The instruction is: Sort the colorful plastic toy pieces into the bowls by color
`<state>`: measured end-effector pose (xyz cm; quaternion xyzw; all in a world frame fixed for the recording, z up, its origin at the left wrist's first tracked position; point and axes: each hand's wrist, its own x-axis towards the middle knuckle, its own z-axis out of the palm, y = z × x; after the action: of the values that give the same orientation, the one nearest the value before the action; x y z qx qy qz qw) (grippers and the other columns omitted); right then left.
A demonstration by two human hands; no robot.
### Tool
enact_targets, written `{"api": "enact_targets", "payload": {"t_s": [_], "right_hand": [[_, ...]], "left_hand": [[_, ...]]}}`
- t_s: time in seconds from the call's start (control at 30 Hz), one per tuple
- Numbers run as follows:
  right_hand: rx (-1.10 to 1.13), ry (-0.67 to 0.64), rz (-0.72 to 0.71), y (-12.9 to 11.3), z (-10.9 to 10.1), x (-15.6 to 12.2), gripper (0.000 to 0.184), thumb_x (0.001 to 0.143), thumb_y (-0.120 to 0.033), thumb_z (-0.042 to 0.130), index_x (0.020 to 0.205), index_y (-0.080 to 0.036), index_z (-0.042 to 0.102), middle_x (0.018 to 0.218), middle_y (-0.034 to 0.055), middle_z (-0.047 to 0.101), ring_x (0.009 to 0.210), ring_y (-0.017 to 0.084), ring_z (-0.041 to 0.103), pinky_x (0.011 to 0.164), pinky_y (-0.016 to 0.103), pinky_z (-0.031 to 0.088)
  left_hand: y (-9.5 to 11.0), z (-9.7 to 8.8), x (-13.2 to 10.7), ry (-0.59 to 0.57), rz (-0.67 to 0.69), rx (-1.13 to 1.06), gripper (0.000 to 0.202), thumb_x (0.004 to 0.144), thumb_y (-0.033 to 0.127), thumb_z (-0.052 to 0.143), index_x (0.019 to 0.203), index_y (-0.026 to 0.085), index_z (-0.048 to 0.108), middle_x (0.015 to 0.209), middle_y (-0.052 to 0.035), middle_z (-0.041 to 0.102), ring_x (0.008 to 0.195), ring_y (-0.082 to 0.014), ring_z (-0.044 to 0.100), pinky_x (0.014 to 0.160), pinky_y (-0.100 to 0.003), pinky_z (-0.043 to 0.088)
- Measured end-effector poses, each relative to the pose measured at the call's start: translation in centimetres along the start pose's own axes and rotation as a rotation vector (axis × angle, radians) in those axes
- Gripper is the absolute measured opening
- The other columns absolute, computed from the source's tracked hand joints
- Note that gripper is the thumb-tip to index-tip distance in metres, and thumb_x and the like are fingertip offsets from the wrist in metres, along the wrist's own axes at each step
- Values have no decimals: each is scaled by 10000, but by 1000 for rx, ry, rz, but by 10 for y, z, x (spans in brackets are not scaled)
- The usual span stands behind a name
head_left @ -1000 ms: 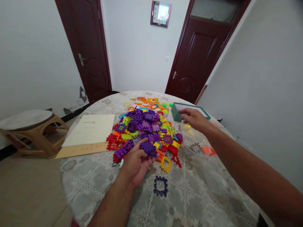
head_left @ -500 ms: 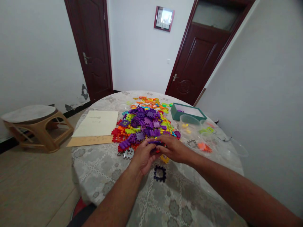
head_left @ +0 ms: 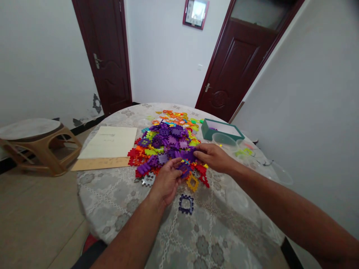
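Observation:
A heaped pile of plastic building pieces [head_left: 165,140], mostly purple on top, lies in front of me. At its near edge my left hand [head_left: 166,177] pinches a purple notched square piece [head_left: 184,170] between thumb and fingers. My right hand [head_left: 213,157], a little farther away and to the right, grips a purple flat piece [head_left: 190,154] over the pile. The two pieces look apart, though their edges overlap in my view. Closer to me, a dark purple square frame [head_left: 186,204] rests alone on the tablecloth. Beside the pile lie a yellow frame [head_left: 192,183] and a grey windowed piece [head_left: 149,179].
On the left lies an open paper booklet [head_left: 110,142] with a tan lower strip. A green box [head_left: 221,130] and clear plastic tubs [head_left: 224,139] stand right of the pile. The round table has a patterned cloth [head_left: 168,239]; a stool [head_left: 42,145] is on the floor at left.
My hands were together over a purple piece; now they are apart, the right one shifted right and farther off, each with a purple piece. The camera view has tilted slightly down.

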<state>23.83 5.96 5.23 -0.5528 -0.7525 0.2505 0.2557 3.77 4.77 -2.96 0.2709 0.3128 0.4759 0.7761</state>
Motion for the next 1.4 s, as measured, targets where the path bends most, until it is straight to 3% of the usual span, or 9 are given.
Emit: {"api": "enact_targets", "payload": {"t_s": [0.17, 0.37, 0.6, 0.73, 0.8, 1.0, 1.13, 1.27, 1.4], "right_hand": [[189, 7, 170, -11, -3, -23, 167, 990, -288, 566, 901, -192, 672, 700, 0, 656, 604, 133, 590, 564, 247, 459], [0, 105, 65, -22, 25, -51, 203, 979, -228, 583, 806, -199, 685, 698, -20, 646, 638, 121, 550, 586, 239, 407], [328, 75, 308, -10, 45, -68, 84, 926, -169, 581, 882, -196, 648, 662, -33, 649, 550, 122, 610, 498, 221, 455], [330, -168, 333, -4, 17, -76, 40, 903, -186, 608, 879, -205, 634, 639, -46, 646, 514, 117, 622, 472, 208, 480], [311, -193, 338, 5, -7, -69, 23, 907, -198, 627, 886, -206, 632, 614, -45, 647, 507, 119, 628, 475, 206, 495], [169, 370, 471, 64, -91, 3, 41, 862, -132, 725, 854, -155, 692, 581, 1, 660, 506, 125, 625, 477, 193, 496], [178, 634, 522, 97, -128, 56, 59, 895, -89, 676, 945, -116, 688, 641, 9, 661, 542, 112, 629, 549, 204, 546], [186, 779, 531, 111, -140, 74, 235, 884, -79, 672, 1117, -106, 669, 763, 37, 699, 615, 121, 665, 598, 226, 574], [143, 742, 510, 107, -127, 44, 161, 865, -136, 704, 1024, -132, 729, 807, 65, 735, 676, 160, 691, 601, 249, 569]], "left_hand": [[2, 6, -3, 29, 72, 3, 447, 751, 15, 719, 1163, 188, 698, 1166, -101, 747, 906, -177, 739, 757, -272, 615], [-1, 15, -8, 6, 85, -7, 375, 771, 87, 744, 1133, 180, 722, 1099, -73, 770, 913, -148, 721, 778, -216, 583], [0, 14, -18, -102, -20, 66, 425, 725, 204, 864, 1127, 143, 739, 1070, -106, 793, 952, -221, 747, 807, -292, 595], [13, 11, -23, -94, -48, 196, 395, 729, 262, 885, 1080, 135, 754, 1088, -157, 798, 973, -272, 762, 785, -336, 608], [20, 8, -22, -46, 2, 248, 371, 728, 268, 879, 1054, 139, 755, 1066, -157, 797, 957, -273, 763, 777, -352, 624], [40, -6, -10, 102, 152, 280, 364, 698, 276, 862, 1017, 147, 743, 1027, -128, 791, 866, -232, 750, 687, -320, 642], [42, -11, -4, 139, 158, 306, 406, 692, 330, 861, 1034, 154, 730, 1008, -110, 791, 855, -211, 737, 675, -303, 638], [42, -13, 0, 146, 147, 318, 425, 686, 348, 852, 1042, 157, 720, 1023, -109, 788, 841, -202, 725, 662, -304, 633], [48, -18, 2, 179, 193, 353, 396, 692, 341, 835, 1025, 159, 720, 997, -94, 784, 807, -189, 721, 669, -306, 632]]}}
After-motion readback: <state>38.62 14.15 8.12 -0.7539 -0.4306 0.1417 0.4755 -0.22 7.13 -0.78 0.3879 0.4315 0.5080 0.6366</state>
